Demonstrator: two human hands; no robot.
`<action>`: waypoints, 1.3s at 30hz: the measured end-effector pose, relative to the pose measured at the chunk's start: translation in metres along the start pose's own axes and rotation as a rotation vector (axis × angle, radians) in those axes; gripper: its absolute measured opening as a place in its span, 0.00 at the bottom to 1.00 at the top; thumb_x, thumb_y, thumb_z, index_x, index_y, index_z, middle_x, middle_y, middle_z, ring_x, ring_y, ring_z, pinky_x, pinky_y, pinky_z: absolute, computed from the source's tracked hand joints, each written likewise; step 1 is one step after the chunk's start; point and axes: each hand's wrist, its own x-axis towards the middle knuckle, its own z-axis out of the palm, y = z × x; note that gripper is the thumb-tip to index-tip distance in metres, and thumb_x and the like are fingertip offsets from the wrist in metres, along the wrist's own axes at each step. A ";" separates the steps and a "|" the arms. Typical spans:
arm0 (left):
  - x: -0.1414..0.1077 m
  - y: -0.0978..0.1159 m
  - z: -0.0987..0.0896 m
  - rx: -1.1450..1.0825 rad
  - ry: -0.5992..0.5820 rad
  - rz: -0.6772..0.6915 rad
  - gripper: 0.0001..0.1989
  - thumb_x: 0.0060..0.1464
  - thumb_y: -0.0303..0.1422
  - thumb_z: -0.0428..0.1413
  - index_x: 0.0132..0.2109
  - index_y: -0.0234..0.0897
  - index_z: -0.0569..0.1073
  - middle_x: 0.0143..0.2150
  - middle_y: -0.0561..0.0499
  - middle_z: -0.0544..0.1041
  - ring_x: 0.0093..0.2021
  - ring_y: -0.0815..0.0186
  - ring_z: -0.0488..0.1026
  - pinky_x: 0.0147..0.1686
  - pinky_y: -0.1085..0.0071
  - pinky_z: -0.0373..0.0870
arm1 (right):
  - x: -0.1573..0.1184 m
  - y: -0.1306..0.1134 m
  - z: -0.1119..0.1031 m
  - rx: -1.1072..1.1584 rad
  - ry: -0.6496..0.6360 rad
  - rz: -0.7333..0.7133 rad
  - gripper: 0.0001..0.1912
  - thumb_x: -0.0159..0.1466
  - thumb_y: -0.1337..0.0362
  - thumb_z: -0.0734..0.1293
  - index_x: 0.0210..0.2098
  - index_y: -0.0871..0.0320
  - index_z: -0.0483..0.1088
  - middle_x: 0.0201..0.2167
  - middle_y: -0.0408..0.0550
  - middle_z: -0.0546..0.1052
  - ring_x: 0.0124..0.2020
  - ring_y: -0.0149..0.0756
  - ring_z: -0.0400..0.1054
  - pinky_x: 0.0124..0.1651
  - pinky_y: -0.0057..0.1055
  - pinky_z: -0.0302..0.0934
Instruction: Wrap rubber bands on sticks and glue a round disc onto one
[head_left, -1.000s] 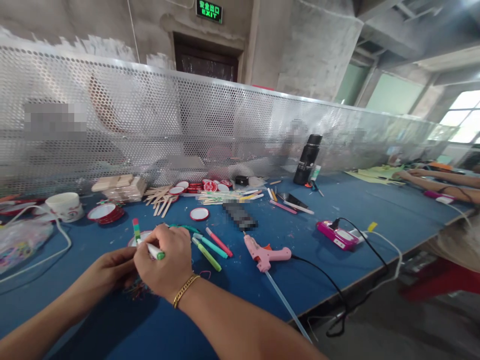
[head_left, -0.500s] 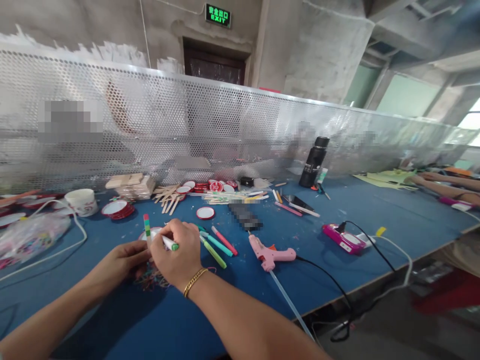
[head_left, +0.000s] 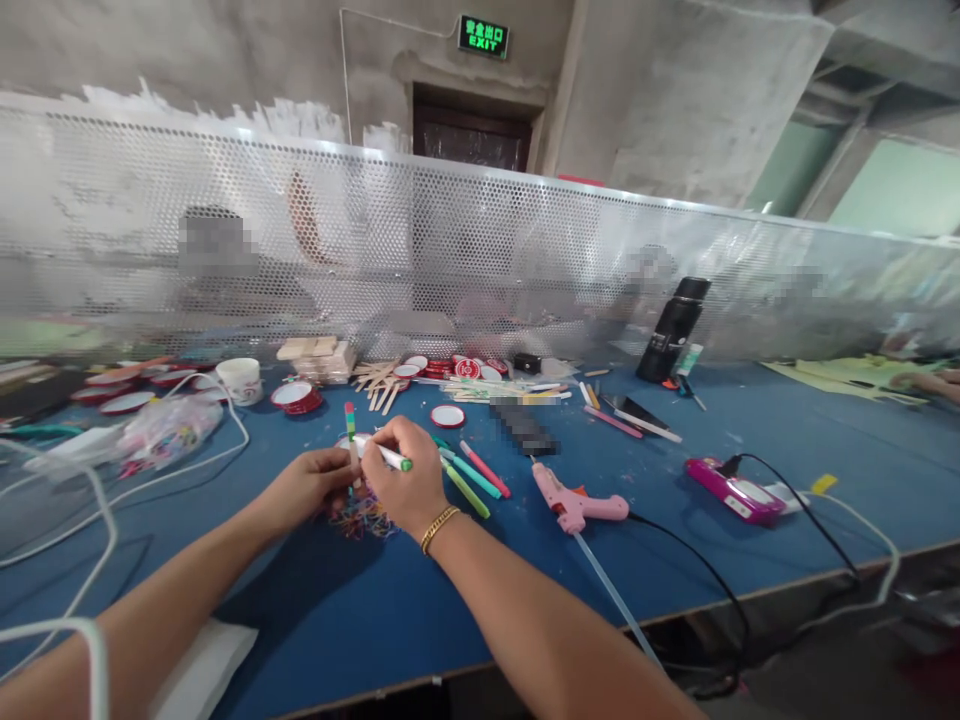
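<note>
Surface (head_left: 360, 630): blue
Right grip (head_left: 407, 475): pinching marker (head_left: 390, 456)
Left grip (head_left: 319, 482): pinching stick (head_left: 350, 425) low
Stick: between grips, near-vertical in view, red-banded end up
Marker: slanted, green end rightward, other end at stick; contact unclear

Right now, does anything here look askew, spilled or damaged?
Nothing is visibly broken. Oddest is the pink glue gun: its glue stick juts past the front edge of the table, where it might get knocked. Coloured strands lie tangled near the right hand.
</note>
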 end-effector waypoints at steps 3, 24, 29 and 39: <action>-0.001 0.001 0.001 0.019 -0.006 0.015 0.19 0.46 0.47 0.57 0.25 0.34 0.68 0.18 0.55 0.66 0.18 0.73 0.59 0.18 0.76 0.53 | -0.001 0.001 0.001 0.004 -0.030 -0.006 0.04 0.58 0.65 0.63 0.27 0.56 0.64 0.24 0.41 0.71 0.30 0.31 0.64 0.37 0.28 0.57; -0.006 0.003 0.005 -0.084 -0.021 0.077 0.18 0.41 0.46 0.61 0.26 0.33 0.70 0.24 0.49 0.75 0.18 0.73 0.62 0.19 0.73 0.51 | -0.001 -0.002 -0.005 0.072 0.045 -0.060 0.05 0.59 0.66 0.61 0.26 0.56 0.62 0.25 0.42 0.69 0.30 0.31 0.64 0.38 0.28 0.58; -0.009 0.007 0.006 -0.087 0.002 0.078 0.18 0.40 0.45 0.62 0.26 0.33 0.69 0.21 0.52 0.72 0.17 0.73 0.61 0.20 0.74 0.51 | -0.005 -0.002 -0.002 0.037 -0.020 -0.066 0.05 0.58 0.66 0.61 0.25 0.56 0.63 0.24 0.41 0.69 0.30 0.31 0.64 0.37 0.28 0.58; -0.001 -0.001 0.004 -0.079 -0.018 0.081 0.20 0.42 0.47 0.60 0.29 0.32 0.70 0.27 0.49 0.76 0.19 0.73 0.63 0.18 0.75 0.49 | -0.002 0.000 -0.005 0.007 -0.035 -0.062 0.05 0.58 0.66 0.62 0.25 0.56 0.63 0.24 0.40 0.70 0.29 0.31 0.63 0.36 0.27 0.57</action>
